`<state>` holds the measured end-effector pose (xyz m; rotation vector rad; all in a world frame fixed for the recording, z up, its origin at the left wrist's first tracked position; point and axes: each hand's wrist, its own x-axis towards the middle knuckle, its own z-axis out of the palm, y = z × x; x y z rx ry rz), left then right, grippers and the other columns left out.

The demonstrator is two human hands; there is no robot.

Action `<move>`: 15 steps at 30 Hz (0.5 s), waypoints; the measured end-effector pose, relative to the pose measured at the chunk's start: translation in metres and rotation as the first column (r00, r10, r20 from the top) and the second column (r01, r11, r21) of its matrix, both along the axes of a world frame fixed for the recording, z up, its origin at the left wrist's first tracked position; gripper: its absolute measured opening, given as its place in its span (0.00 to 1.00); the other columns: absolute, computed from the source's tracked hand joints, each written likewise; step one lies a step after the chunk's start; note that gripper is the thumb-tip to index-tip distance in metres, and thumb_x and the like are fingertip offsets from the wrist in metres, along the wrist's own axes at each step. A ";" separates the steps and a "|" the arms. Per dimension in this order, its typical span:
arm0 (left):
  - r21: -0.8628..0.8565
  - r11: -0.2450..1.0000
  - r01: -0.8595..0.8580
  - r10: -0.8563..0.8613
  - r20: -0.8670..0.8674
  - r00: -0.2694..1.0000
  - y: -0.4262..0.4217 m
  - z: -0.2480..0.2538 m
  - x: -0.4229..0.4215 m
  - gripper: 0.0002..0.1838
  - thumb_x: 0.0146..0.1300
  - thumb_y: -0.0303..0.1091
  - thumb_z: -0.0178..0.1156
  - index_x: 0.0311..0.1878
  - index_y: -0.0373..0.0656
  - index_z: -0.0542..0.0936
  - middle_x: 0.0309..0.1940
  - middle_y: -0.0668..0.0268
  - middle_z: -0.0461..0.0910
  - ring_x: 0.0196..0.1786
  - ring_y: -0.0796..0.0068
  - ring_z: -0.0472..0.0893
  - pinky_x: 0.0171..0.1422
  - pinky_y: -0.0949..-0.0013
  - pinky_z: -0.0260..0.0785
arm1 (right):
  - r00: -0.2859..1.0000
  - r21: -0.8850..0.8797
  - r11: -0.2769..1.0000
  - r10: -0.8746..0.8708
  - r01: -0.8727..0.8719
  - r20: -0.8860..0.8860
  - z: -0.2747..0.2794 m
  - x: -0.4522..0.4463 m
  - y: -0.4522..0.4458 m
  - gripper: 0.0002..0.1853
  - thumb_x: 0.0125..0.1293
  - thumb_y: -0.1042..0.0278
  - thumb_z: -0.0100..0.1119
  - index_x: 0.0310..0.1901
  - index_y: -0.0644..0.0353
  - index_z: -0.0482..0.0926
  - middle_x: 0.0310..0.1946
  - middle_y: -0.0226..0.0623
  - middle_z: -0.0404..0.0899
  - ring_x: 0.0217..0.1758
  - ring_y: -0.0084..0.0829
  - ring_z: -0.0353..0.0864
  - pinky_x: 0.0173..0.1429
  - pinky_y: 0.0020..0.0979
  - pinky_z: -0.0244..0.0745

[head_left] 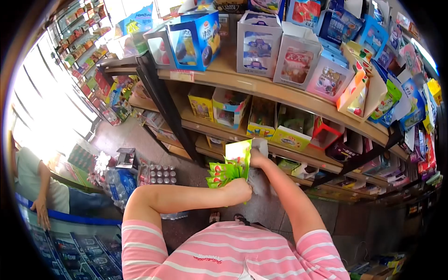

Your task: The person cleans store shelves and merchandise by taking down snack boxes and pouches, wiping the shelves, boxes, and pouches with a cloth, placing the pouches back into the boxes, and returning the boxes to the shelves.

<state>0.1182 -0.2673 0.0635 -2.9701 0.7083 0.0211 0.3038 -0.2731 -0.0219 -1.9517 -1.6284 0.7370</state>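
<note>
My left hand (238,191) is closed around several bright green snack packets (219,174), which fan out to the left of the fist. Just above it, my right hand (256,158) grips a pale green and yellow cardboard display box (239,149) with a whitish side. The packets lie against the box's lower part; whether some are still inside I cannot tell. The fingers of my right hand are mostly hidden behind the box. Both hands are in front of my body, before the shelves.
A wooden shelf (224,80) with open candy boxes runs across the front, above lower shelves of boxes. Shrink-wrapped bottles (119,184) and a pack of cans (161,174) stand on the floor at left. Another person's hand (41,212) rests on a blue-edged cooler (70,216).
</note>
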 end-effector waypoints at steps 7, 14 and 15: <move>0.188 0.981 -0.045 0.059 -0.066 0.996 0.018 0.033 0.004 0.05 0.44 0.33 0.58 0.21 0.48 0.83 0.22 0.67 0.81 0.27 0.69 0.81 0.27 0.65 0.70 | 0.927 -0.212 0.904 0.343 -0.370 -0.153 0.018 -0.009 -0.004 0.14 0.59 0.60 0.51 0.42 0.60 0.77 0.42 0.48 0.78 0.45 0.42 0.77 0.52 0.33 0.70; 0.174 0.978 -0.118 0.113 0.039 0.993 0.035 0.054 -0.001 0.05 0.40 0.34 0.57 0.17 0.46 0.79 0.18 0.65 0.76 0.24 0.69 0.79 0.31 0.66 0.69 | 0.836 -0.140 0.968 0.102 -0.209 -0.540 0.007 -0.020 -0.025 0.14 0.59 0.60 0.51 0.42 0.60 0.77 0.43 0.46 0.78 0.45 0.40 0.77 0.53 0.32 0.70; 0.176 0.976 -0.126 0.118 0.052 0.992 0.038 0.056 -0.001 0.05 0.40 0.34 0.57 0.17 0.46 0.79 0.19 0.65 0.76 0.24 0.69 0.78 0.31 0.66 0.69 | 0.780 -0.127 0.975 0.066 -0.183 -0.622 0.005 -0.023 -0.032 0.14 0.59 0.60 0.51 0.42 0.60 0.77 0.43 0.46 0.78 0.45 0.40 0.77 0.53 0.32 0.70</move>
